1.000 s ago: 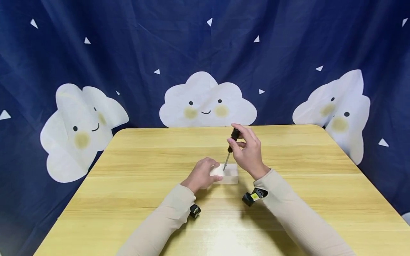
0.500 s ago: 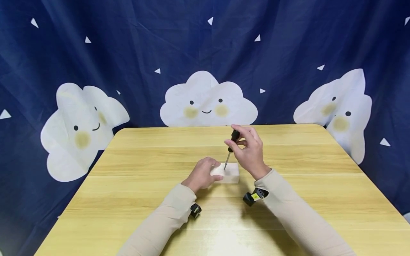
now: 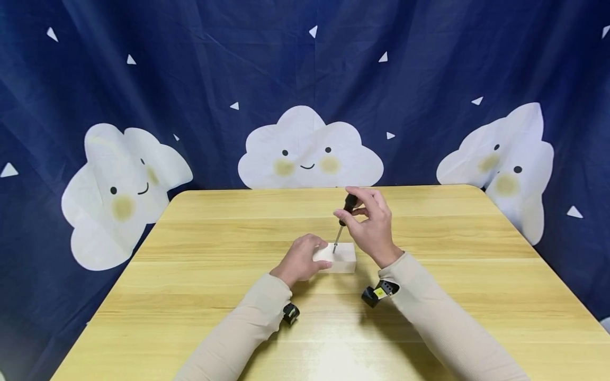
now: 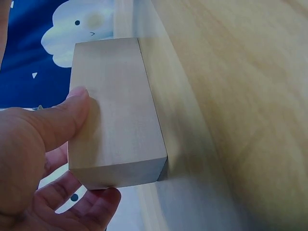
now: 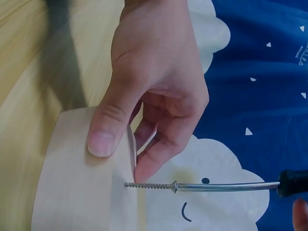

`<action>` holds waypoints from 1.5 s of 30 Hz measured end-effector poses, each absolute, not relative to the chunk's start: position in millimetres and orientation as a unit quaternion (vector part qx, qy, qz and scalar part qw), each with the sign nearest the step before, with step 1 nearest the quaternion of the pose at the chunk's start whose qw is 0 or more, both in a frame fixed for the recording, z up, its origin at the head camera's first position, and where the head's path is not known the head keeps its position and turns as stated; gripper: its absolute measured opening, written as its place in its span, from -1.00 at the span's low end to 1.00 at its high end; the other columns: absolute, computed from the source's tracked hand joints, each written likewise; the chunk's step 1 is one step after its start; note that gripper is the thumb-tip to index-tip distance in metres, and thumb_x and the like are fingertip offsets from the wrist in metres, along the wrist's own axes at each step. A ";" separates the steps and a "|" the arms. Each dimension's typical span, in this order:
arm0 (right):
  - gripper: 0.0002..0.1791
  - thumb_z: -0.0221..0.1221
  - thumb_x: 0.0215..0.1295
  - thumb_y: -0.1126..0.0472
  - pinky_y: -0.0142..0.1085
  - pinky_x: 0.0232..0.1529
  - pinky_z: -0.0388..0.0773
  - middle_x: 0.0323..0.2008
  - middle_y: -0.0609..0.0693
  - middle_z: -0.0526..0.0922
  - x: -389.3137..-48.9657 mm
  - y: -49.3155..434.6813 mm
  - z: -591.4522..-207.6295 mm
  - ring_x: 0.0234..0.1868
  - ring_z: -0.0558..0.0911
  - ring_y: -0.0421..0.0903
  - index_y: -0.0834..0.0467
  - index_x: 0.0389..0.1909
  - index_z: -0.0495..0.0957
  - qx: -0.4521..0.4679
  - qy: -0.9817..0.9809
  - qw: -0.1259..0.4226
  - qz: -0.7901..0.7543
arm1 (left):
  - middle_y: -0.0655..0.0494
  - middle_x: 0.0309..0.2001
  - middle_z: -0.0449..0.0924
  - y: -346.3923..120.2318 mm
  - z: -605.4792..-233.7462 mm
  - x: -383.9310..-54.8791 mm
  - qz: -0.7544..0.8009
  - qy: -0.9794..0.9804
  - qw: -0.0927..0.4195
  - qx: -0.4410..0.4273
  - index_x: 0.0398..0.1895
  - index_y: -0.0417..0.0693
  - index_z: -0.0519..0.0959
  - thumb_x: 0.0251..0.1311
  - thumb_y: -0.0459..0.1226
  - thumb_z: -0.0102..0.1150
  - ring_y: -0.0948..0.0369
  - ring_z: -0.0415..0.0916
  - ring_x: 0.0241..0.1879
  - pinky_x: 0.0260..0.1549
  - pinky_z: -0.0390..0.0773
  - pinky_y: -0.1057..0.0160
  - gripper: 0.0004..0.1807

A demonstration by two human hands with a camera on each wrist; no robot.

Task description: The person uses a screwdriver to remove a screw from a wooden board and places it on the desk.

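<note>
A pale wooden block lies on the table near its middle. My left hand grips the block's left end, thumb on the near side and fingers on the far side. My right hand pinches the black handle of a screwdriver above the block, thumb and fingertips around it. The tool slants slightly, its tip at the head of a threaded screw. That screw's point meets the block's top face, with most of its thread exposed in the right wrist view. In the left wrist view the thumb presses the block's broad face.
The wood-grain table stretches around both arms. Behind it hangs a dark blue curtain printed with white clouds and triangles. A black wrist camera sits under the right sleeve, another camera at the left.
My right thumb has shifted slightly left on the screwdriver handle, and the right hand sits a little lower. The left hand and the block keep their place.
</note>
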State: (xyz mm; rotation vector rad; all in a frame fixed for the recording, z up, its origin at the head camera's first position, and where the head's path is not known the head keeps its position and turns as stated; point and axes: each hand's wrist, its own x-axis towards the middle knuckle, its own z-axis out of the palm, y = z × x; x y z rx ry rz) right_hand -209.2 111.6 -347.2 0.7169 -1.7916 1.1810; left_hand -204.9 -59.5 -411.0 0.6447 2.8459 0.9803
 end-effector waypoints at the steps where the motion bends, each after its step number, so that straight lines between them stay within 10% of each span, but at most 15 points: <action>1: -0.42 0.43 -0.23 0.63 -0.19 -0.51 0.67 -0.25 0.39 0.46 -207.9 111.0 -345.5 -0.42 0.57 0.14 0.46 -0.06 0.52 0.282 -0.717 0.428 0.472 | -0.07 0.09 0.54 -59.6 -411.3 -204.9 0.318 0.924 0.031 0.209 0.06 -0.22 0.57 0.05 -0.18 0.44 -0.01 0.44 0.13 0.21 0.38 0.05 -0.48; 14: -0.49 0.08 0.19 0.66 -0.28 -0.30 0.69 -0.05 0.29 0.58 -216.1 118.9 -355.6 -0.22 0.70 0.10 0.38 0.19 0.36 0.314 -0.730 0.390 0.466 | -0.08 0.09 0.54 -60.6 -412.3 -205.5 0.312 0.925 0.022 0.216 0.06 -0.22 0.57 0.03 -0.18 0.45 -0.01 0.44 0.13 0.22 0.38 0.05 -0.47; 45: -0.51 0.09 0.19 0.64 -0.31 -0.24 0.67 -0.07 0.30 0.60 -217.5 126.1 -354.8 -0.22 0.69 0.12 0.40 0.17 0.34 0.308 -0.727 0.402 0.463 | -0.08 0.10 0.54 -59.9 -412.5 -207.6 0.304 0.927 0.022 0.220 0.07 -0.22 0.57 0.03 -0.17 0.45 -0.01 0.44 0.14 0.22 0.38 0.06 -0.46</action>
